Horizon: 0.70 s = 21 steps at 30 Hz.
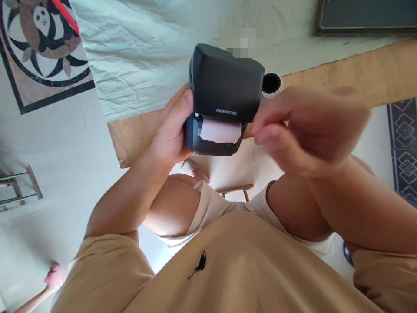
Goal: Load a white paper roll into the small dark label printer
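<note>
A black NIIMBOT label printer [228, 82] is held up over the near edge of the worktop, a short piece of white paper [221, 131] sticking out below its branded top cover. The left hand [174, 126] has its grip closed around the printer's left side, thumb along the edge. The right hand [319, 126] is blurred beside the lower right corner, thumb and forefinger close together; whether its grip holds anything cannot be told. Just beyond the printer's right side is a white round object [272, 82] with a dark, toothed centre. Pale green cloth [137, 56] covers most of the wooden worktop [384, 71]; a dark flat object [371, 15] lies at the far right. Left of the worktop, the floor bears a panda design [48, 43].
</note>
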### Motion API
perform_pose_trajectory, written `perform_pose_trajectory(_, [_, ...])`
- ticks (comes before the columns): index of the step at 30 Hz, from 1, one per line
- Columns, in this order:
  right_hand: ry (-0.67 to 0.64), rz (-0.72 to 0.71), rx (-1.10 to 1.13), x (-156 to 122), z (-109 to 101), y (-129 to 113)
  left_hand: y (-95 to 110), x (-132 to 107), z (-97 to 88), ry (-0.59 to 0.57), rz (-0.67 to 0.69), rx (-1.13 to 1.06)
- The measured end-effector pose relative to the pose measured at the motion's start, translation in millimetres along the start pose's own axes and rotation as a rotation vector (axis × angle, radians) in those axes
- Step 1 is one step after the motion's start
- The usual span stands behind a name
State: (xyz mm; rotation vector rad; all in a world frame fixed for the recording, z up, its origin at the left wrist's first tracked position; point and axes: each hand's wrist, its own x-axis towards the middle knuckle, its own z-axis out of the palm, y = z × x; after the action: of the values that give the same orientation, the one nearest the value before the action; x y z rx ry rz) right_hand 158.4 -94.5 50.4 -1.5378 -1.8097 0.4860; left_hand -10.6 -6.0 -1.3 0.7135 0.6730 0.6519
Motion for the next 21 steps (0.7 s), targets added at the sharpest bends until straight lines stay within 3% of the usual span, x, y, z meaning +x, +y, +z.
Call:
perform_pose_trajectory(2, [0.049,-0.133,-0.048,-1,3,0,0,1,2.1,0.035,-0.010,-0.024])
perform_pose_trajectory(6, [0.087,-0.192,-0.125,-2,5,-1,0,2,8.0,0.030,-0.025,-0.035])
perform_pose_trajectory(13, [0.224,-0.140,-0.132,-2,5,4,4,-2,10.7,-0.008,-0.052,0.046])
perform_pose_trajectory(18, [0.282,-0.153,-0.046,2,5,14,4,-7,18.5,0.074,-0.048,0.077])
perform_pose_trajectory(21, [0.263,-0.097,-0.178,2,5,13,2,-7,19.9,0.016,-0.027,0.080])
